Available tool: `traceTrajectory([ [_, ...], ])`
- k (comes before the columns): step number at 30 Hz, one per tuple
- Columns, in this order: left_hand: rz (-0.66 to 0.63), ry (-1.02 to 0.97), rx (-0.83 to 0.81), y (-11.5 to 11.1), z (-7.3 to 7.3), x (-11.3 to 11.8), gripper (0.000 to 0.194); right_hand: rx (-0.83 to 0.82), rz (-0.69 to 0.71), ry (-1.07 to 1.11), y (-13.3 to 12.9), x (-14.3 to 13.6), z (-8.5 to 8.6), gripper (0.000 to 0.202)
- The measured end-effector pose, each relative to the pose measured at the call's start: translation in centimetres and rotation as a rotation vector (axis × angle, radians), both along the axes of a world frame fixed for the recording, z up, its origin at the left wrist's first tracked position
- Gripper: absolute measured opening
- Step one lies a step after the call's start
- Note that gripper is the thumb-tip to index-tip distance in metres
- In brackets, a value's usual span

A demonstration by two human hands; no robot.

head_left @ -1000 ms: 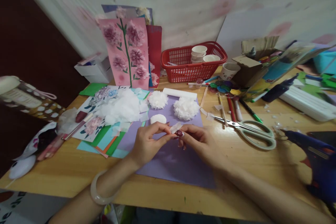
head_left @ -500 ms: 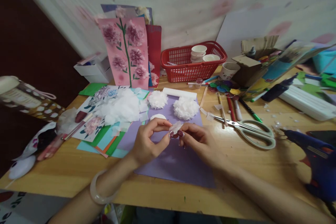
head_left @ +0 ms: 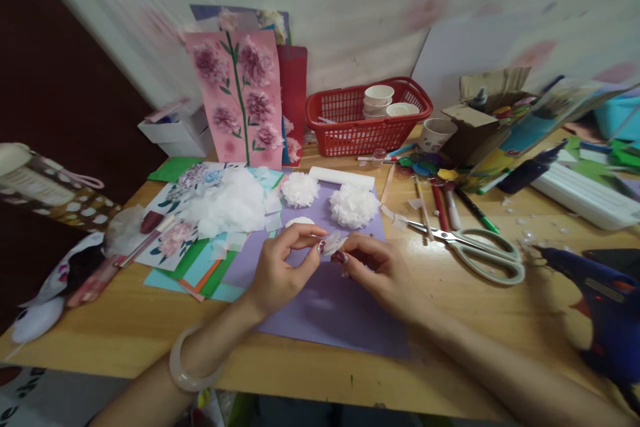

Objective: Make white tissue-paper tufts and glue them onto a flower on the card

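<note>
A small piece of thin white paper [head_left: 333, 244] is pinched between the fingertips of both hands, above a purple sheet [head_left: 345, 320]. My left hand [head_left: 285, 268] holds its left side with thumb and forefinger. On the other side, my right hand [head_left: 377, 267] grips it with bent fingers. Behind the hands, two fluffy white paper flowers [head_left: 354, 205] rest on the purple sheet, and a third white round piece [head_left: 300, 221] is partly hidden by my left hand. A loose heap of white tissue [head_left: 233, 200] lies left of the flowers.
Grey-handled scissors [head_left: 487, 255] and a blue glue gun [head_left: 600, 300] lie to the right, near pens. At the back stand a red basket [head_left: 350, 137] with paper cups, a pink flower picture [head_left: 240, 100] and a cardboard box [head_left: 470, 133]. Coloured sheets [head_left: 200, 273] lie left.
The fingertips have shifted slightly apart and the white paper between them is turned to a different angle. My left thumb has moved a little up and left.
</note>
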State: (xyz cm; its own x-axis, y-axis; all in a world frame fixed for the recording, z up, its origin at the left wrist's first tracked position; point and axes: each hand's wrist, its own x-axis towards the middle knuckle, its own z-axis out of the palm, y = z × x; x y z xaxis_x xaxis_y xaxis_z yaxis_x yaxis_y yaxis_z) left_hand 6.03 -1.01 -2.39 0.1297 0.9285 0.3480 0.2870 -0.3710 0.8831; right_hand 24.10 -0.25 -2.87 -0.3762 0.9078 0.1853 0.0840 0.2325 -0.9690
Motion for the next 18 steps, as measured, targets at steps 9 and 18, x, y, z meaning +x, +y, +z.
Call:
traceTrajectory([
  [9,0.073,0.070,0.129,0.5,0.1,-0.2,0.016,-0.011,0.040,0.026,0.0,0.3,-0.1,0.013],
  [18,-0.040,0.154,0.265,0.5,0.9,-0.1,0.026,-0.182,0.028,0.045,0.0,0.0,-0.1,0.023],
])
